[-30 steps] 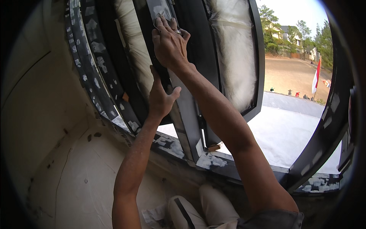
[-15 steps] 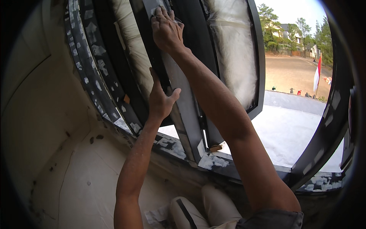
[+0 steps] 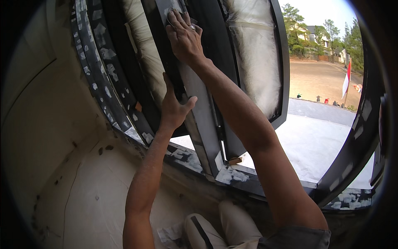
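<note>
Pressing at top middle, the right hand (image 3: 185, 40) holds what seems a thin sheet (image 3: 193, 21) on the grey post (image 3: 196, 88); the left hand (image 3: 173, 107) spreads below.

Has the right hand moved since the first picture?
Yes, slightly: the right hand is now a little higher up the grey post, farther from the small wooden block near the post's foot.

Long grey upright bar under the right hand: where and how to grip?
The bar likely grips best low, from the left, thumb across its front: its long left edge shows below the left hand, while the right hand covers its upper face.
</note>
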{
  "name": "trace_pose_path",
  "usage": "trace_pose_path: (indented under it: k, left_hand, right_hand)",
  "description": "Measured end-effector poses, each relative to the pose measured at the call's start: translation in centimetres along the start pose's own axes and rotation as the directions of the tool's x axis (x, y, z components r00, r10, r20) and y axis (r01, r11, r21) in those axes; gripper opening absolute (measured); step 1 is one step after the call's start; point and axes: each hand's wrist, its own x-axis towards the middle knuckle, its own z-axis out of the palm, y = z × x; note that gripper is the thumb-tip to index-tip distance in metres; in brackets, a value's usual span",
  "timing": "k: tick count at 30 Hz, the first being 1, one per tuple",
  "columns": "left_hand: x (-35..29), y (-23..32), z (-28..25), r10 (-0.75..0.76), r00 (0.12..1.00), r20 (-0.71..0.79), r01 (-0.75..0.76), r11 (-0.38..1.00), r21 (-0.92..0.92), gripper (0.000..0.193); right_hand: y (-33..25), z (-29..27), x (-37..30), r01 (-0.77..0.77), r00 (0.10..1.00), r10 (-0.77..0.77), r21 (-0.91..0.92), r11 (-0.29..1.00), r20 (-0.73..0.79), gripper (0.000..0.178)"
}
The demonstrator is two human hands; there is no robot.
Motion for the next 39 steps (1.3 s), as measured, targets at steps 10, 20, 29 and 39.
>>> trace_pose_path:
  k: [10, 20, 29, 39]
  left_hand:
    - [12.6, 3.2, -9.9, 0.014, 0.95, -0.311, -0.081, 0.976, -0.202, 0.083]
    - [20.0, 7.7, -7.2, -0.079, 0.917, -0.39, 0.071, 0.997, -0.035, 0.097]
    - [18.2, 7.4, -5.7, -0.022, 0.886, -0.463, 0.05, 0.998, 0.049, 0.096]
    - [16.8, 4.8, -4.9, 0.151, 0.834, -0.53, -0.076, 0.984, 0.16, 0.08]
  right_hand:
    - [-0.6, -0.2, -0.2, -0.024, 0.999, 0.024, -0.008, 1.0, 0.039, 0.053]
    - [-2.8, -4.3, -14.5, -0.079, 0.979, 0.084, -0.032, 0.996, 0.188, 0.057]
    - [-2.1, -5.3, -18.1, -0.169, 0.96, 0.164, 0.004, 0.986, 0.227, 0.061]
    - [-3.7, -5.2, -20.7, -0.263, 0.947, 0.247, 0.055, 0.963, 0.205, 0.062]
